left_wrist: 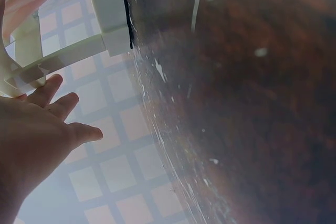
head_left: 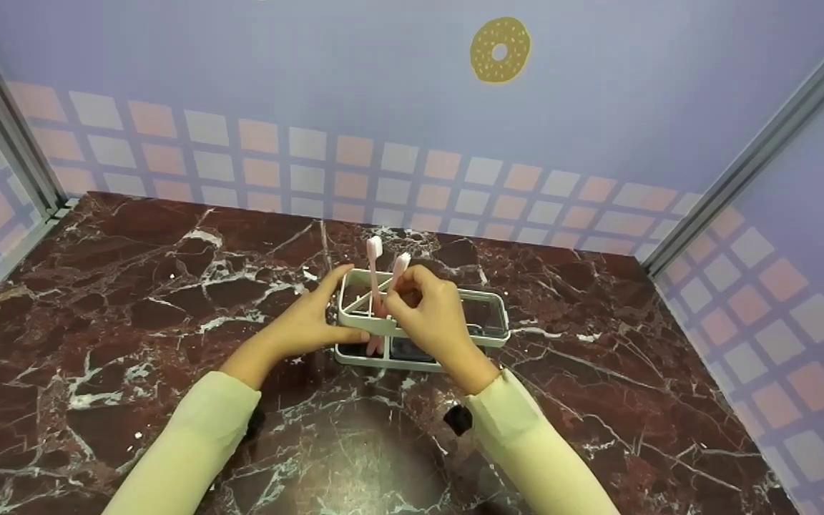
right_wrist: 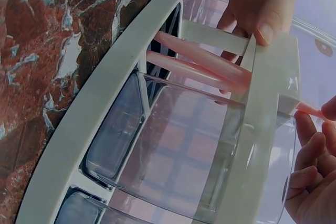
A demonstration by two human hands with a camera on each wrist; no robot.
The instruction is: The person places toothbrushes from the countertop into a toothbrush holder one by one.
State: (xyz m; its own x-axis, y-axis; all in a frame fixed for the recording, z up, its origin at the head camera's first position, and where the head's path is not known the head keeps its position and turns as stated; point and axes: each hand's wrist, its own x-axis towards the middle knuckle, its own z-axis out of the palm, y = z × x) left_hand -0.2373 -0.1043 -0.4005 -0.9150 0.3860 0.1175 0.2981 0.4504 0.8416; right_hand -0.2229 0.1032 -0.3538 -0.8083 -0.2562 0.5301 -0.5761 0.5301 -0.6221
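Note:
A pale toothbrush holder (head_left: 412, 365) with an upper rack and a lower base stands on the table. My left hand (head_left: 301, 325) grips the left end of its upper rack, thumb at the front and a finger at the back. One pink toothbrush (head_left: 374, 268) stands head up in the rack's left section. My right hand (head_left: 433, 315) pinches a second pink toothbrush (head_left: 400, 267) just below its white bristles. Both handles (right_wrist: 210, 72) pass down through the rack towards the base in the right wrist view. Clear cups (right_wrist: 178, 145) sit in the holder beside them.
Dark red marbled table (head_left: 133, 307) surrounds the holder. A small black object (head_left: 458, 420) lies by the right sleeve. Behind stands a purple wall (head_left: 276, 71) with pink and white squares, and side panels rise at left and right.

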